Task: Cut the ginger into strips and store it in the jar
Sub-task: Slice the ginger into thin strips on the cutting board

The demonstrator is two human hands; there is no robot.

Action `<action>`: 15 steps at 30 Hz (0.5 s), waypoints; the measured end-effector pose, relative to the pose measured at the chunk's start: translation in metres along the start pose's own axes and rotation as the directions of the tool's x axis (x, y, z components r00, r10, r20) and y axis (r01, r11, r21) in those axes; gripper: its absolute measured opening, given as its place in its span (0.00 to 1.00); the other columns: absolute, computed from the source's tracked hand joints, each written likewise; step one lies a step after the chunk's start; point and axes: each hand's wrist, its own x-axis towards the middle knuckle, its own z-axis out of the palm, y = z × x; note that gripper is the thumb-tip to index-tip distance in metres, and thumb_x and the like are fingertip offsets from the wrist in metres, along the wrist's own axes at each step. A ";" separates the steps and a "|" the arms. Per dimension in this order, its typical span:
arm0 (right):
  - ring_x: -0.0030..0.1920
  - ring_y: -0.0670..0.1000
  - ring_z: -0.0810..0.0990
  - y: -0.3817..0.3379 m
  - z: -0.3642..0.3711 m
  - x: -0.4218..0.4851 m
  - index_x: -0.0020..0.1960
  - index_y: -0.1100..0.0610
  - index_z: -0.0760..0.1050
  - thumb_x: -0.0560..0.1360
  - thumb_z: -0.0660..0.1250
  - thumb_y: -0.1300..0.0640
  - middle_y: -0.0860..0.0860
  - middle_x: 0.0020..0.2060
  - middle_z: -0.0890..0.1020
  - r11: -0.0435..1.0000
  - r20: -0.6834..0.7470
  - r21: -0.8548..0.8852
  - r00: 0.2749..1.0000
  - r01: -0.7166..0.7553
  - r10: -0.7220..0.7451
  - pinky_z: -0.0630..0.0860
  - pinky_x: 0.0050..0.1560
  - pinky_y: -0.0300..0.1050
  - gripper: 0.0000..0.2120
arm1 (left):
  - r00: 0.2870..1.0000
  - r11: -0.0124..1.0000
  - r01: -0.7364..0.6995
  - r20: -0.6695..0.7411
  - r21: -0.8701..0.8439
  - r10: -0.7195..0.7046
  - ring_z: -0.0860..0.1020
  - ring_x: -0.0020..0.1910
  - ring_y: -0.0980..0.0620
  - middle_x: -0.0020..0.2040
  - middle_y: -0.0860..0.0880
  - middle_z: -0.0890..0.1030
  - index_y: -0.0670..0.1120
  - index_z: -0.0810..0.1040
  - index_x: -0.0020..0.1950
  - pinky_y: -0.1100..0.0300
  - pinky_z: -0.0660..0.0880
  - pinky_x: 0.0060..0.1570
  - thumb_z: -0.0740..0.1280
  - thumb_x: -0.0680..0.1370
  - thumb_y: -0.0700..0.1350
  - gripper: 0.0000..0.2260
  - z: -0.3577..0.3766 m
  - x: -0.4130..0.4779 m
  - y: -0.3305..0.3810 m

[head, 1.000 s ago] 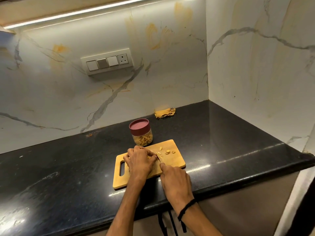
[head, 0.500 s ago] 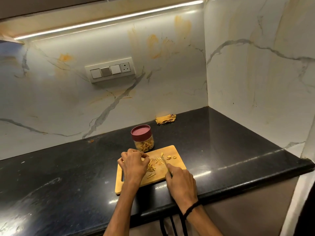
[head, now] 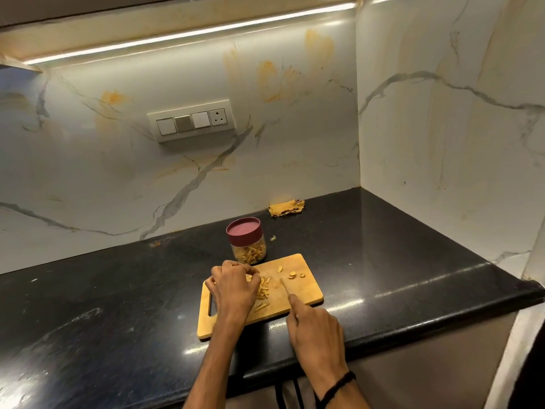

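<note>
A wooden cutting board (head: 306,292) lies on the black counter near its front edge. My left hand (head: 234,287) rests curled on the board's left half and pinches a small piece of ginger (head: 249,278). Cut ginger strips (head: 263,292) lie just right of that hand, and round ginger slices (head: 292,274) sit near the board's far right. My right hand (head: 314,329) grips a knife (head: 284,286) whose blade points away over the board, index finger along its back. A clear jar (head: 247,246) with a maroon lid stands behind the board and holds ginger strips.
A crumpled yellow cloth (head: 286,207) lies by the back wall. A switch panel (head: 191,121) is on the marble backsplash. A side wall closes the counter on the right. A tiny scrap (head: 273,238) lies right of the jar.
My hands have drawn apart: the right hand with the knife pulled back toward the board's front edge, uncovering the cut strips. The camera tilted up a little.
</note>
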 end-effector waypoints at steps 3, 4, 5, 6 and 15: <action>0.40 0.47 0.71 -0.004 0.002 -0.006 0.77 0.45 0.56 0.84 0.53 0.51 0.48 0.42 0.74 0.999 0.030 -0.026 0.999 0.021 -0.021 0.68 0.42 0.39 0.22 | 1.000 1.000 -0.002 0.009 0.004 0.002 0.67 0.65 0.49 0.64 0.52 0.75 0.57 0.84 0.56 0.47 0.62 0.67 0.71 0.77 0.55 0.09 0.002 -0.001 0.001; 0.40 0.47 0.71 -0.008 0.004 -0.008 0.77 0.45 0.57 0.84 0.53 0.50 0.47 0.41 0.73 0.999 0.047 0.000 0.998 0.048 -0.048 0.68 0.42 0.38 0.22 | 1.000 1.000 -0.002 0.013 0.005 0.002 0.67 0.66 0.49 0.65 0.52 0.75 0.57 0.84 0.56 0.47 0.62 0.67 0.71 0.78 0.55 0.09 0.003 -0.001 0.002; 0.39 0.46 0.71 -0.011 0.005 -0.009 0.77 0.44 0.57 0.84 0.54 0.49 0.46 0.41 0.73 0.998 0.053 0.030 0.996 0.064 -0.066 0.67 0.41 0.37 0.22 | 1.000 1.000 -0.004 0.017 0.006 0.003 0.67 0.66 0.49 0.65 0.52 0.75 0.57 0.84 0.57 0.47 0.62 0.68 0.70 0.78 0.55 0.09 0.003 -0.001 0.002; 0.39 0.45 0.71 -0.012 0.006 -0.008 0.76 0.44 0.58 0.83 0.54 0.48 0.46 0.40 0.73 0.996 0.047 0.058 0.996 0.068 -0.071 0.65 0.39 0.35 0.21 | 1.000 1.000 -0.009 0.021 0.005 0.009 0.67 0.66 0.49 0.65 0.52 0.74 0.57 0.83 0.58 0.47 0.62 0.68 0.70 0.78 0.55 0.09 0.003 -0.001 0.002; 0.50 0.48 0.80 -0.002 -0.006 0.006 0.75 0.42 0.62 0.83 0.54 0.47 0.48 0.51 0.82 0.997 -0.046 0.081 0.999 -0.016 0.020 0.73 0.46 0.39 0.20 | 0.992 0.992 -0.110 0.063 0.062 0.106 0.66 0.67 0.49 0.67 0.52 0.72 0.61 0.80 0.63 0.49 0.61 0.66 0.66 0.81 0.51 0.11 -0.001 0.002 0.000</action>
